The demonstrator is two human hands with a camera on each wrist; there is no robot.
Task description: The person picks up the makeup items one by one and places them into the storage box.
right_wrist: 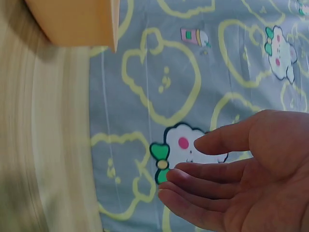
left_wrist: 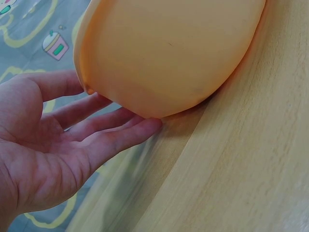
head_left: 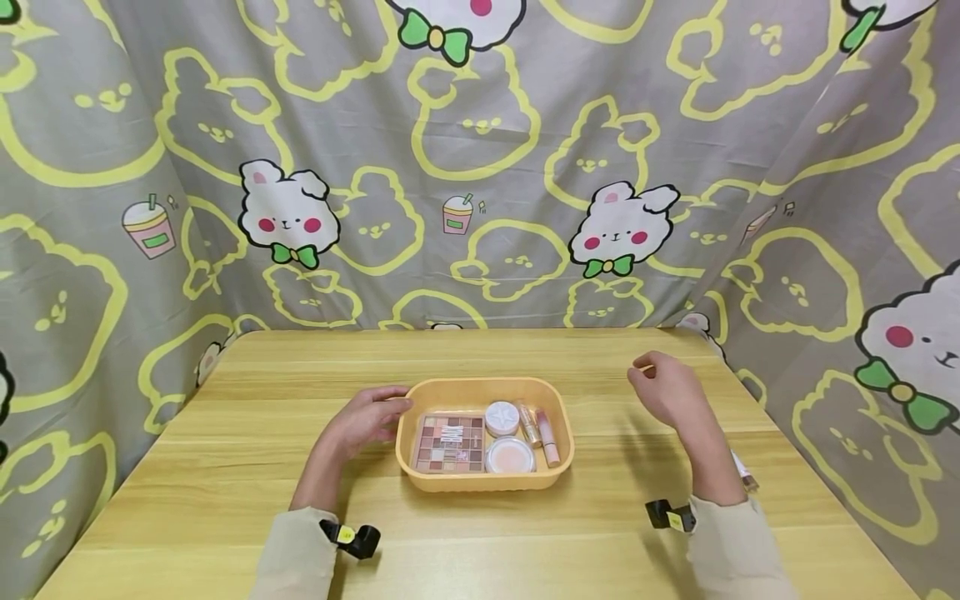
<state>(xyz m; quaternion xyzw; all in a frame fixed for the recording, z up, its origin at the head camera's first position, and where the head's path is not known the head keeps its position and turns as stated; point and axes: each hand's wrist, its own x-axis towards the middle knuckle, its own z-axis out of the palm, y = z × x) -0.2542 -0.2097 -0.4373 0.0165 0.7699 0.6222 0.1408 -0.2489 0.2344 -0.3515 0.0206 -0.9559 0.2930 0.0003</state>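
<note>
A yellow-orange plastic basket point(head_left: 483, 481) stands mid-table. In its left half lies an eyeshadow palette point(head_left: 431, 454). Beside that are a white round compact point(head_left: 502, 418) and a second round compact point(head_left: 511, 457) with a pale pink face. Two slim lip tubes, one gold-ended point(head_left: 529, 426) and one pink point(head_left: 548, 437), lean at the right end. My left hand point(head_left: 367, 419) touches the basket's left end, its fingertips against the outer wall point(left_wrist: 164, 72). To the right of the basket my right hand point(head_left: 670, 390) hovers over the table, loosely bent and holding nothing.
A small white tube with a brown end point(head_left: 745, 471) lies on the wooden table point(head_left: 480, 550) at the right, partly hidden behind my right forearm. Patterned grey curtains point(head_left: 367, 192) hang around the back and sides of the table.
</note>
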